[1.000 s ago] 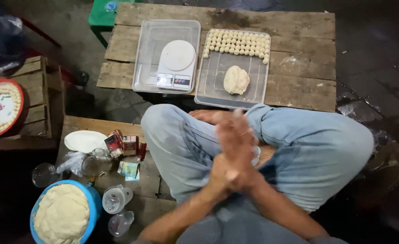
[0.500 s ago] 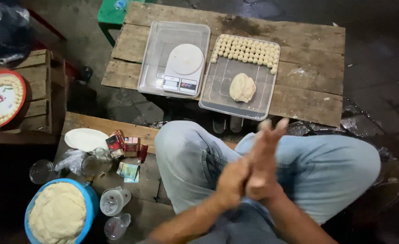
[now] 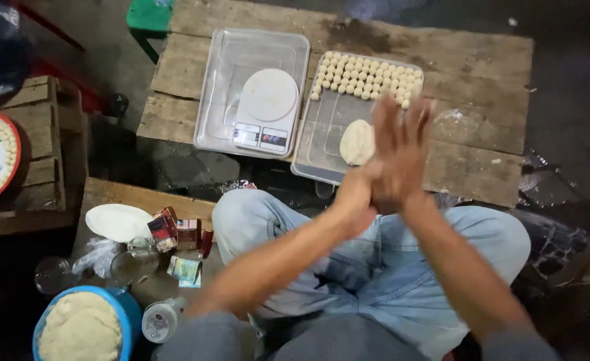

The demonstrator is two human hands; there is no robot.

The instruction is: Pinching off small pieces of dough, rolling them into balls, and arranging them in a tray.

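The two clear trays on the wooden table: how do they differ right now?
The left tray holds a white kitchen scale and no dough. The right tray holds rows of small dough balls along its far end and one larger dough lump nearer. The pressed-together hands partly cover the right tray; the left tray is fully visible. Both are clear, rectangular and side by side.

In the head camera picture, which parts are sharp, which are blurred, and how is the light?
Head view: the right hand and left hand, pressed palm to palm, are smeared by motion blur; the scale, the small dough balls and the wooden table are fairly sharp; light falls on the table, while the floor at the right edge and the left corners sink into dark shadow; no strong glare.
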